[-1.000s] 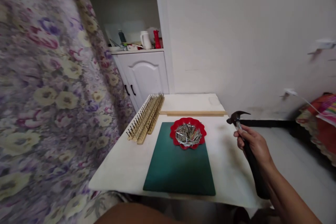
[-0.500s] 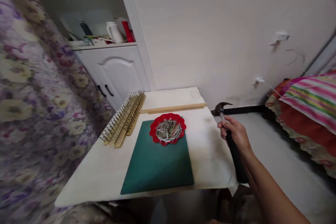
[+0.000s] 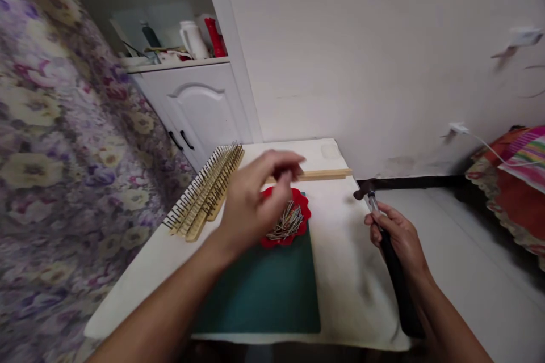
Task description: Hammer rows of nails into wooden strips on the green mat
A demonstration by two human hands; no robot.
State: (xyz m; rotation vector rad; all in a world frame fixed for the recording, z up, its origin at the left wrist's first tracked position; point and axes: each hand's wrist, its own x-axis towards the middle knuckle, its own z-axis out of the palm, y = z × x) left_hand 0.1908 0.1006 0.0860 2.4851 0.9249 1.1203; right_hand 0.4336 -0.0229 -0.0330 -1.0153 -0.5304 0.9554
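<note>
Right of the scalloped red bowl (image 3: 305,204) of slender metal nails (image 3: 287,226), the right hand (image 3: 398,238) clasps a hammer (image 3: 398,283) with a smooth black grip. Over the bowl's left side, the left hand (image 3: 258,198) curls, apparently empty, its thumb and fingers parted.

White table (image 3: 340,272): green mat (image 3: 276,295), nail-studded strips (image 3: 207,195), plain wooden strips (image 3: 326,174).

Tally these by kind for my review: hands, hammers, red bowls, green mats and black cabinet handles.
Hands: 2
Hammer: 1
Red bowl: 1
Green mat: 1
Black cabinet handles: 2
Total: 7
</note>
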